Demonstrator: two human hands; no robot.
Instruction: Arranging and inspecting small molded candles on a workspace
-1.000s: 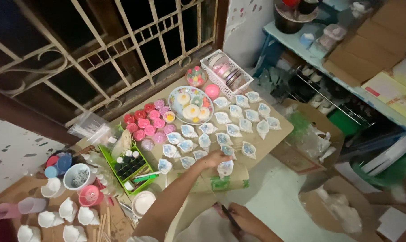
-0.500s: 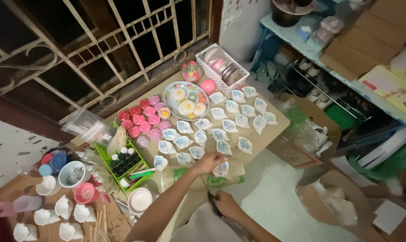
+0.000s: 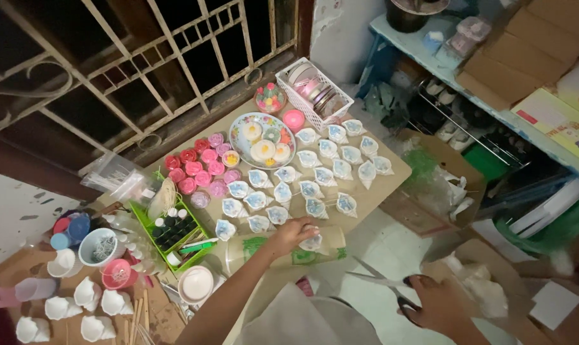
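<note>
Head view: left hand (image 3: 296, 233) sets a blue-and-white shell piece (image 3: 312, 242) down, fingers closed on it, at the table's near edge.
Right hand (image 3: 439, 303) grips scissors (image 3: 382, 281) aside, clear of the work. Roughly two dozen matching shells lie in rows; one plate (image 3: 238, 137) holds four round pieces.

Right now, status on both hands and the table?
Left hand setting a white shell mould at table edge. Right hand gripping scissors, off-table. Rows of shell moulds beyond.
</note>
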